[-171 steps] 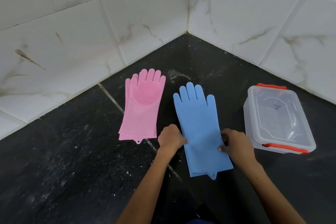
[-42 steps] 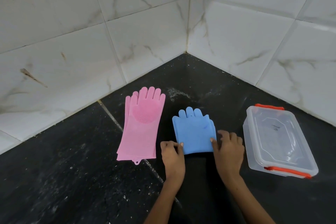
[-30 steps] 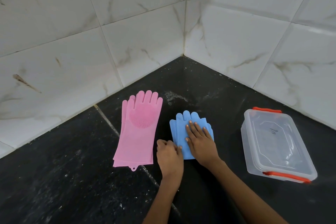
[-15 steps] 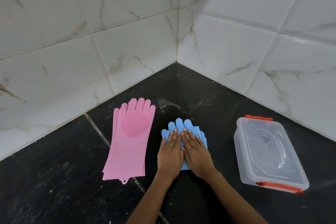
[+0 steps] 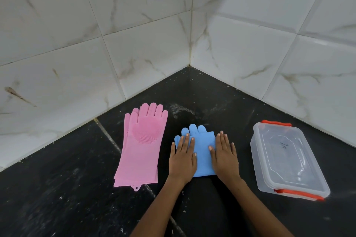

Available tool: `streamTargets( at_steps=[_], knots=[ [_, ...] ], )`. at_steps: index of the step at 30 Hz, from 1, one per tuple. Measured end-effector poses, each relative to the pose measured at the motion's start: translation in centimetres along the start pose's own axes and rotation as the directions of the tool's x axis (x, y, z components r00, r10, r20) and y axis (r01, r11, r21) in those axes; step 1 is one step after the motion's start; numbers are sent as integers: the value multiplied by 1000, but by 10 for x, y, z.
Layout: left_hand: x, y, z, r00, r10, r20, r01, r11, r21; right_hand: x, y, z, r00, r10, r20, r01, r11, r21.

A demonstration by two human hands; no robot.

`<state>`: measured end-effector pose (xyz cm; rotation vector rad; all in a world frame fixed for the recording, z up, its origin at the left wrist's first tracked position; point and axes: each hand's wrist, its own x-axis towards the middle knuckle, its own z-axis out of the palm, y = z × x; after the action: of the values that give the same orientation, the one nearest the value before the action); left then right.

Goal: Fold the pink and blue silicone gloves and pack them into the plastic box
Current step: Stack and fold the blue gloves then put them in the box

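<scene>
We press both flat hands — left hand [image 5: 182, 157], right hand [image 5: 225, 155] — on the folded blue glove [image 5: 203, 152], grasping nothing; the lidded box [image 5: 289, 159] lies nearer our right.

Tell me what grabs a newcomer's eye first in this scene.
The two bare hands, left hand and right hand, pressing flat on the folded blue silicone gloves at the centre of the black stone floor. Left of them lie the unfolded pink silicone gloves; to the right sits the clear plastic box with orange clips, lid on.
</scene>
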<state>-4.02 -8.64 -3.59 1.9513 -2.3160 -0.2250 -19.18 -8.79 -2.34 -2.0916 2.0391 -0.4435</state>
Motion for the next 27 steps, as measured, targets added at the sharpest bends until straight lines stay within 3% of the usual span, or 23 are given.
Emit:
streamTargets(
  at_steps=[2, 4, 6, 7, 10, 12, 15, 19, 24, 27],
  knots=[
    [5, -1, -2, 999, 10, 33, -10, 1000, 22, -11, -4, -14, 989, -90, -121, 91, 996, 5],
    [12, -5, -9, 997, 43, 68, -46, 998, 40, -27, -12, -24, 928, -319, -193, 338, 939, 68],
    [21, -13, -19, 991, 90, 95, -95, 994, 48, -42, -16, -27, 870, -487, -80, 491, 870, 41],
    [26, -17, -25, 990, 102, 97, -103, 995, 0, -45, -20, -30, 864, -504, -2, 504, 863, 40],
    [36, -27, -42, 995, 25, 97, 12, 931, -364, -42, -22, -28, 887, -439, 143, 437, 898, 47],
    [39, -30, -50, 995, -5, 96, 53, 860, -508, -41, -26, -30, 893, -425, 150, 430, 903, 1],
    [40, -33, -55, 994, 16, 112, 48, 838, -544, -47, -28, -34, 905, -423, 41, 425, 902, -74],
    [35, -32, -54, 990, -79, 118, 132, 816, -563, -52, -19, -32, 944, -315, -93, 312, 949, -44],
    [10, -16, -50, 963, -257, 78, 244, 716, -654, -49, 0, -35, 986, -68, -152, 84, 991, 99],
    [-8, -5, -43, 948, -314, 44, 250, 655, -713, -49, 3, -28, 978, 130, -160, -88, 965, 247]
  ],
)
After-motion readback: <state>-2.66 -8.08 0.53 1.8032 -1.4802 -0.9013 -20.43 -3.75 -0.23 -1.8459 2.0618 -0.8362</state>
